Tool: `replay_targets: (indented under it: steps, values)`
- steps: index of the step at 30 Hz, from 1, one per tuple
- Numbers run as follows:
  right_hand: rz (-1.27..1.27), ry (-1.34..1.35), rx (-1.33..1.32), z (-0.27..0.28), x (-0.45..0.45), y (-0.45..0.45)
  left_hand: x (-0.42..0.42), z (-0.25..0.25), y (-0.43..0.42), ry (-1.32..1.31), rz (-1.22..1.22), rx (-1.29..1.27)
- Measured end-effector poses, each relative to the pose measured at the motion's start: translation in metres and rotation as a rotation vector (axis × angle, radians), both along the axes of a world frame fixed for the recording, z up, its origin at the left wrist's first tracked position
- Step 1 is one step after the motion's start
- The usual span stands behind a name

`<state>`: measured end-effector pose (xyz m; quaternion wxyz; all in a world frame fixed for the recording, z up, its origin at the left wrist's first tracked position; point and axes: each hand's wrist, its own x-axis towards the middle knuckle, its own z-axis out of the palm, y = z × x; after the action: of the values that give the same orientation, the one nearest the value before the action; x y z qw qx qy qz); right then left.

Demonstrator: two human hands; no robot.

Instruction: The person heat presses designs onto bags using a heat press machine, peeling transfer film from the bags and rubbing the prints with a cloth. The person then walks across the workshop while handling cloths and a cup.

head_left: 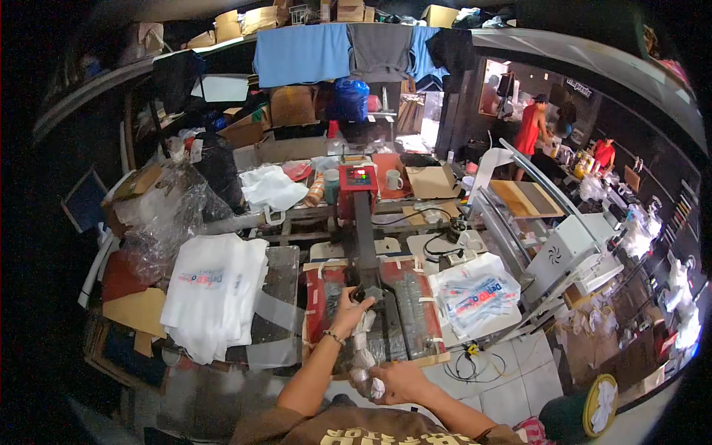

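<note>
A heat press with a red control box (357,176) and a long dark arm stands in front of me. My right hand (403,381) is wrapped around the lower end of its cloth-bound lever handle (361,348). My left hand (349,311) grips the top of the lever, beside the dark joint on the press arm; some of its fingers are hidden. Under the arm lies the press's platen area (415,304), with red and grey patches and strips of tape. To the left is a stack of white printed fabric pieces (211,293); more printed pieces (478,297) lie at right.
A white machine frame (560,256) stands at right. Cables (475,365) lie on the tiled floor. Clear plastic wrap (167,226) is heaped at left, and a mug (394,179) stands behind the press. Two people in red (529,127) are in the background.
</note>
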<state>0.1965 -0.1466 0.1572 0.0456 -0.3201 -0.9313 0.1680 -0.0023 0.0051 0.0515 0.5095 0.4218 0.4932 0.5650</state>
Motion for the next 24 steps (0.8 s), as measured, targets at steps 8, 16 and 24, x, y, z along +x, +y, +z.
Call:
replay_targets:
  steps: [8, 16, 24]
  values:
    - [0.013, -0.007, -0.006, 0.000, 0.001, 0.000, -0.001, -0.003, 0.002, 0.110, 0.040, -0.025]
    - [0.012, -0.058, -0.036, -0.009, 0.001, 0.002, 0.001, 0.010, -0.002, 0.228, 0.115, 0.001]
    - [-0.016, 0.064, -0.047, 0.006, 0.002, 0.000, 0.008, 0.056, -0.020, 0.165, 0.115, -0.026]
